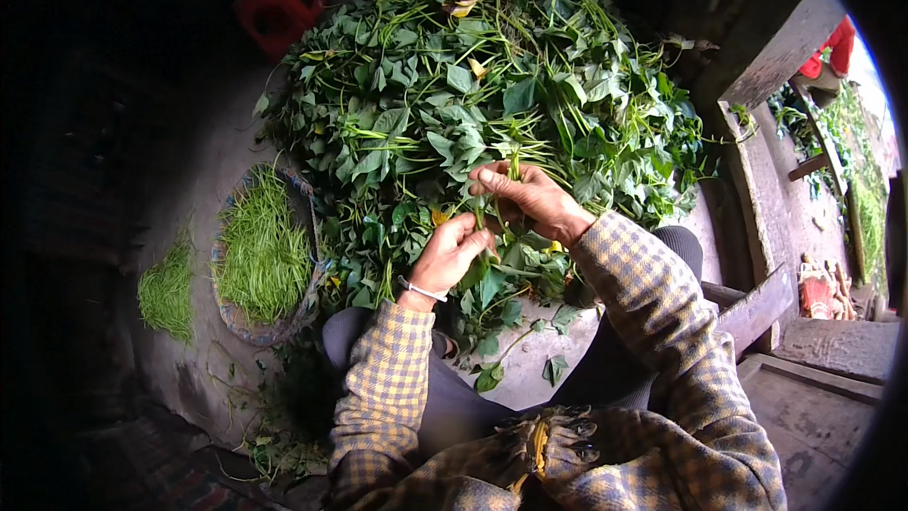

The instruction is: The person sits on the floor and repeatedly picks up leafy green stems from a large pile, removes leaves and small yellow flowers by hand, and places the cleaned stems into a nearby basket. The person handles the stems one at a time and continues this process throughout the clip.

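Note:
A large heap of leafy green vines [454, 78] spreads over the floor in front of my knees. Above its near side, my right hand [532, 199] pinches a few green stems [513, 160] between thumb and fingers. Just below and to the left, my left hand [454, 252] has its thumb and fingers closed on a leafy stem [481, 216]. Whether both hands grip the same stem I cannot tell, as the fingers cover part of it. Some leaves [489, 284] hang under my left hand.
At left stands a round basket [312, 220] of thin green stalks [262, 255], beside a smaller stalk pile [169, 291]. A red plastic stool [278, 11] is behind the heap. Rightward are a wooden door frame [752, 199] and a plank [755, 309]. Loose leaves [555, 367] lie between my legs.

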Motion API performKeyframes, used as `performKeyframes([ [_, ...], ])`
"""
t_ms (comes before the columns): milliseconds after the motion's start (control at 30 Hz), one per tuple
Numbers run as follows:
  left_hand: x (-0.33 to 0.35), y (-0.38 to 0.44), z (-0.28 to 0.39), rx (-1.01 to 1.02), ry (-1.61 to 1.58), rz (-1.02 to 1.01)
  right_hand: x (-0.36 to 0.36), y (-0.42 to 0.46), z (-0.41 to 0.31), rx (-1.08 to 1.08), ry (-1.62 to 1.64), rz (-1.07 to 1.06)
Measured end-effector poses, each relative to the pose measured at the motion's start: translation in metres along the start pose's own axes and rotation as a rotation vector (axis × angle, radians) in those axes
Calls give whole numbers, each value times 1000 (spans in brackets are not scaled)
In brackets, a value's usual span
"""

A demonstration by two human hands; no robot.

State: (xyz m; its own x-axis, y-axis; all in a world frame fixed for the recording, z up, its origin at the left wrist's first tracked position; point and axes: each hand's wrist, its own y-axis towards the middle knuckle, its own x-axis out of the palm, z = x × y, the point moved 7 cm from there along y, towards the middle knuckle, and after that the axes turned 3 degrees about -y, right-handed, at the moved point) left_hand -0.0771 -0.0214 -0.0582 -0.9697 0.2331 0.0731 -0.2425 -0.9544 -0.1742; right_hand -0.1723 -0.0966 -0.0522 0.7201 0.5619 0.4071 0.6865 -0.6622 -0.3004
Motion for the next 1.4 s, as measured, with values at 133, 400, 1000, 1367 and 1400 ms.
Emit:
performKeyframes([
  [133,-21,-2,4,4,-386,120,-10,7,9,43,249,40],
  [400,-11,2,5,85,-343,108,12,8,14,55,496,-106],
  [1000,-31,4,-9,43,-795,355,-13,5,8,-182,189,36],
  [1367,-12,12,-17,56,-237,238,26,1,22,-265,-74,-91],
  [1400,-11,13,-17,54,-285,236,25,3,23,-243,-122,-76],
])
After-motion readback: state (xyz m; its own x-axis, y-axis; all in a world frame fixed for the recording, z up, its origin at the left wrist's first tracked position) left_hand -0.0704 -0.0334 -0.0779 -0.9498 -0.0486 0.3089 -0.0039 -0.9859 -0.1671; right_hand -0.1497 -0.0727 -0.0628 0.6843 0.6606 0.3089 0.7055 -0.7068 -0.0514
